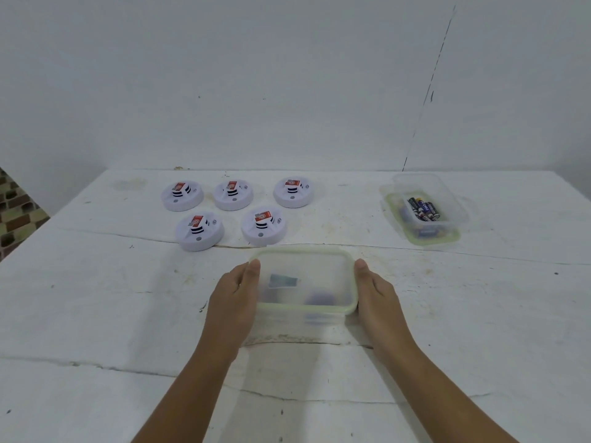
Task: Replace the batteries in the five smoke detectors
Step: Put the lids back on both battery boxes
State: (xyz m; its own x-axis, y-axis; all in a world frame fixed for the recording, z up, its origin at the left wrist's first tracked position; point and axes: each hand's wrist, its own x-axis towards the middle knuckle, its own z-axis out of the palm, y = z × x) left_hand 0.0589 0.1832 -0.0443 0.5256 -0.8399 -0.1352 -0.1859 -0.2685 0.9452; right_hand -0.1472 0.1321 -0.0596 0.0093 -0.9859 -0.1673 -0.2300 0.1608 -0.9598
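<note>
At the table's near centre, a left hand and right hand clasp the short ends of a lidded clear food container, thumbs on its pale green rim; something dark lies blurred inside. Just beyond sit five white smoke detectors, three behind two, untouched. Far right, a second open tub holding batteries rests on its lid. Judged from here, a sudden pop of the lid could scatter the contents across the white table.

You have five smoke detectors far left of centre on the table, a lidded box near you, and batteries in an open box far right.
</note>
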